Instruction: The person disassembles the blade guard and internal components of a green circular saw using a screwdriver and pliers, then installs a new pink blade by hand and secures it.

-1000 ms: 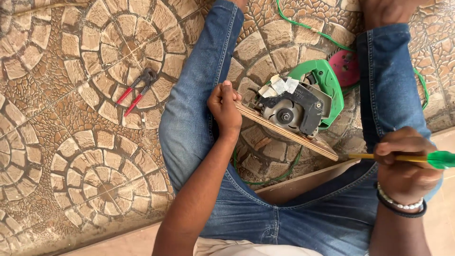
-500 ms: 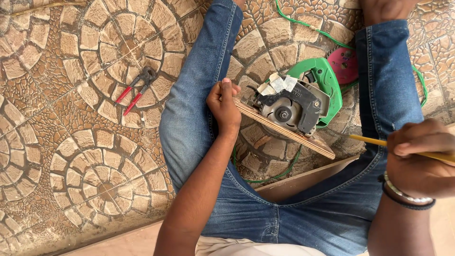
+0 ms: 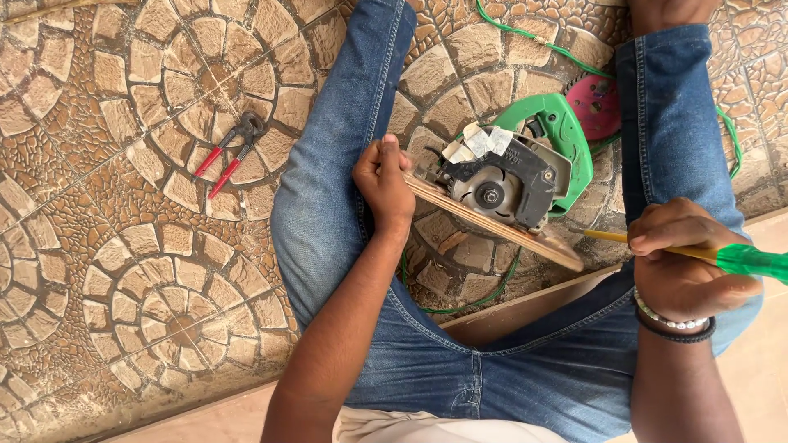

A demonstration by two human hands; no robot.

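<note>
Left hand (image 3: 384, 182) is gripping the thin plywood strip (image 3: 492, 223) w/ closed fingers, steadying it under the green-and-grey circular saw (image 3: 517, 168) btwn the knees. Right hand (image 3: 685, 258), fingers wrapped round a yellow-shaft, green-handled screwdriver (image 3: 698, 253), is pointing it at the strip's 4 o'clock end. Red-handled pincers (image 3: 230, 154) are lying on the stone floor (image 3: 123, 287) at 9 o'clock.

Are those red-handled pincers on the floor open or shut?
Open: the red-handled pincers lie flat on the stone floor, handles spread apart.

Brown stone-pattern floor (image 3: 123, 271), laid in round rosettes of small blocks ringed by pebble-like pieces. Red-handled pincers (image 3: 230, 156) lying on one rosette. Below and right of the pincers, a plain pale wooden edge (image 3: 205, 414) bordering the paving. Even, soft daylight, faint shadows.
</note>
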